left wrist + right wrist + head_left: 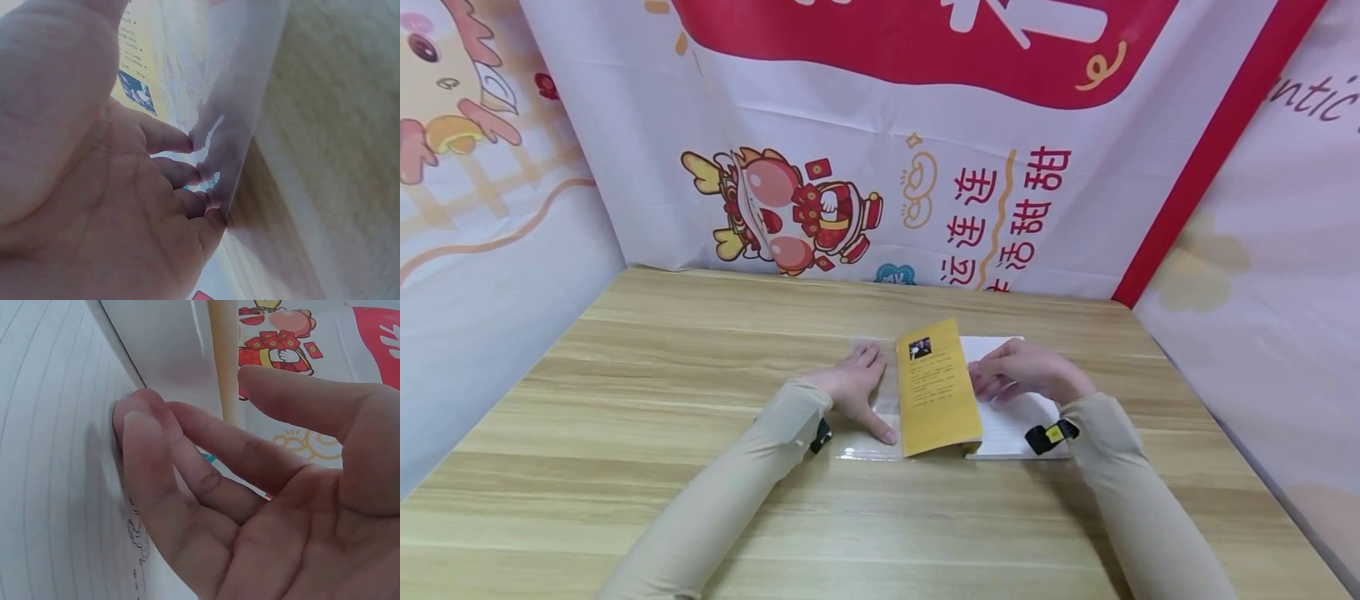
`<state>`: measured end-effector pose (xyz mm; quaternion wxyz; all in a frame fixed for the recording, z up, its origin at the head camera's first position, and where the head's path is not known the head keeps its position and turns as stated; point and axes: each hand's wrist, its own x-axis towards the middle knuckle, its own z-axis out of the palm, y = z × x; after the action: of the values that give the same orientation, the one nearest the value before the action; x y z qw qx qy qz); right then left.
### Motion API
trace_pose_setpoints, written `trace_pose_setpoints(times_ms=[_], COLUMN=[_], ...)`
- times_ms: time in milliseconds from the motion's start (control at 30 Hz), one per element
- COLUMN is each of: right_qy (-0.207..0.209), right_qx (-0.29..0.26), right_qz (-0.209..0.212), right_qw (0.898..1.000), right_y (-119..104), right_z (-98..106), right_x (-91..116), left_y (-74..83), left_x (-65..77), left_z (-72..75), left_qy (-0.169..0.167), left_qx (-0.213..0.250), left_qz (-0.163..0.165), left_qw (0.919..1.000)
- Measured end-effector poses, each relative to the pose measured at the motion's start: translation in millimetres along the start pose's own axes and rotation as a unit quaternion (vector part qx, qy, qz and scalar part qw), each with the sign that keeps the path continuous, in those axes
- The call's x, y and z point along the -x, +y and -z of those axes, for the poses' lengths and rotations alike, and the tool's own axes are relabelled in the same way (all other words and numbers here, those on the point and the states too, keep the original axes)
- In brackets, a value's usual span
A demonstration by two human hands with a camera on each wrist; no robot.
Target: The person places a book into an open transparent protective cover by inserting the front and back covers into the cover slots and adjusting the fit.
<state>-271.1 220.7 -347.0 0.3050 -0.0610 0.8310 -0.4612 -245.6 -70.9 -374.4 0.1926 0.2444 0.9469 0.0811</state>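
Observation:
A lined notebook (1011, 435) lies open on the table, with its yellow cover (938, 417) standing tilted up along its left side. Printed text and a small photo show on the yellow surface. Clear plastic film (868, 452) extends leftward from that cover. My left hand (853, 387) rests on the film, fingers spread; the left wrist view shows its fingertips touching the plastic (240, 69). Over the lined page (50, 437), my right hand (1026, 371) has loosely bent fingers touching the paper near the fold. Its thumb stands apart, pinching nothing.
The wood-grain table (865, 533) extends around the notebook on all sides. A printed cloth backdrop (865, 108) with red lettering and a cartoon figure hangs behind its far edge. More printed cloth (1262, 333) hangs at the right.

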Motion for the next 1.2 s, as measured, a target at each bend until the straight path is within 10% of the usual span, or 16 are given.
trace_pose_setpoints(times_ms=[633,1200], right_qy=[-0.087,-0.096], right_qx=[-0.135,-0.132], right_qz=[0.002,0.015], right_qw=[0.987,0.987], right_y=[5,14], right_z=[2,1], right_x=[-6,-11], left_y=[0.5,-0.7], left_x=[0.8,-3.1], left_z=[1.8,-1.2], left_qy=[-0.004,-0.006], left_qx=[-0.001,-0.013], left_qz=[0.002,0.005], left_qw=[1.0000,0.9999])
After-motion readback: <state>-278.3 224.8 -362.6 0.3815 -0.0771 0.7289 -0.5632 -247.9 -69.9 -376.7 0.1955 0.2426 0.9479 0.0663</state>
